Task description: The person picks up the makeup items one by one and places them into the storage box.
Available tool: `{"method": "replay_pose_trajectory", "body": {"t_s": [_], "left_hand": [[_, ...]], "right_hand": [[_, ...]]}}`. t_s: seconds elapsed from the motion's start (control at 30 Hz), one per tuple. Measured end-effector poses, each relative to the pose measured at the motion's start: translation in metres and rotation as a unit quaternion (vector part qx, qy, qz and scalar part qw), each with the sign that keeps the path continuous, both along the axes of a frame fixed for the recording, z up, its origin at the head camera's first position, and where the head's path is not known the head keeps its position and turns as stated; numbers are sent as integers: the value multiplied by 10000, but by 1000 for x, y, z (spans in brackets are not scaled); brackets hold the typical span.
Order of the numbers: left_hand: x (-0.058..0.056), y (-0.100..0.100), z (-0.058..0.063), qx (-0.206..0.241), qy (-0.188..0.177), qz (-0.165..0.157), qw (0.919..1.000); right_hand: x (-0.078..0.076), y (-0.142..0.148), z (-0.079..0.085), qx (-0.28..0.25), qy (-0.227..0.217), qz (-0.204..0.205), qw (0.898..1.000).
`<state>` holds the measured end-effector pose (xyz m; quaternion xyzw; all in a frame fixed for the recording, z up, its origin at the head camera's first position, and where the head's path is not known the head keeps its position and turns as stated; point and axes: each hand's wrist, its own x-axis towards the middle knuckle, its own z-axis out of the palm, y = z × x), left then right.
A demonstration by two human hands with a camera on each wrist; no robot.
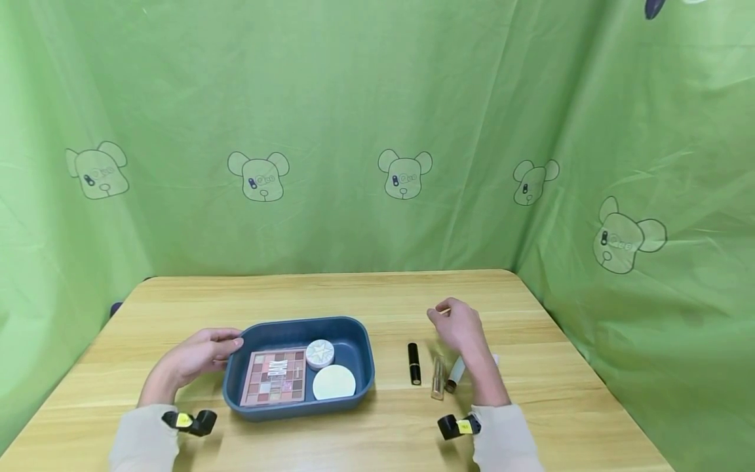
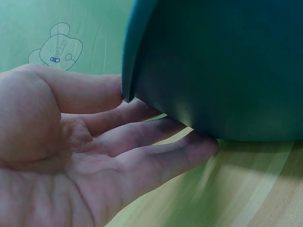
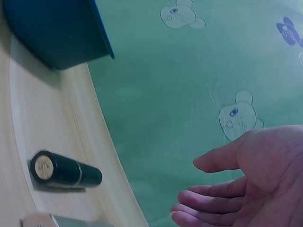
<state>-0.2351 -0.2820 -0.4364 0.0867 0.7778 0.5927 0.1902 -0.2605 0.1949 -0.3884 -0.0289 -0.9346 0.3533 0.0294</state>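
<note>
Two sleeves [image 1: 507,439] | one blue tray [image 1: 295,410] on desk [image 1: 295,449], left end gripped by left hand [image 1: 191,357] | one eyeshadow palette [image 1: 259,387], two round cases [image 1: 333,382] inside | at least three tubes [image 1: 415,364] laid alongside | right hand [image 1: 462,328] relaxed

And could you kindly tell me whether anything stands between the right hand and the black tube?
Nothing visible stands between the right hand and the black tube; the clear tube lies to the black tube's right, off that path.

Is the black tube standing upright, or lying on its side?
Lying on its side: in the head and right wrist views, the black tube stretches lengthwise along the table.
</note>
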Motion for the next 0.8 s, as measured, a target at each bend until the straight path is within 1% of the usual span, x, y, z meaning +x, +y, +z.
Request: {"method": "replay_pose_trajectory", "body": {"t_s": [0.27, 0.5, 0.6, 0.8], "left_hand": [[0, 0, -1, -13, 21, 22, 10000], [0, 0, 0, -8, 37, 2, 10000], [1, 0, 0, -1, 52, -5, 10000], [0, 0, 0, -17, 20, 30, 10000]], "right_hand": [[-2, 17, -2, 94, -131, -163, 9997], [-4, 33, -3, 486, -111, -293, 9983], [-5, 39, -4, 572, -133, -383, 9975], [-4, 42, -6, 625, -233, -422, 9969]]}}
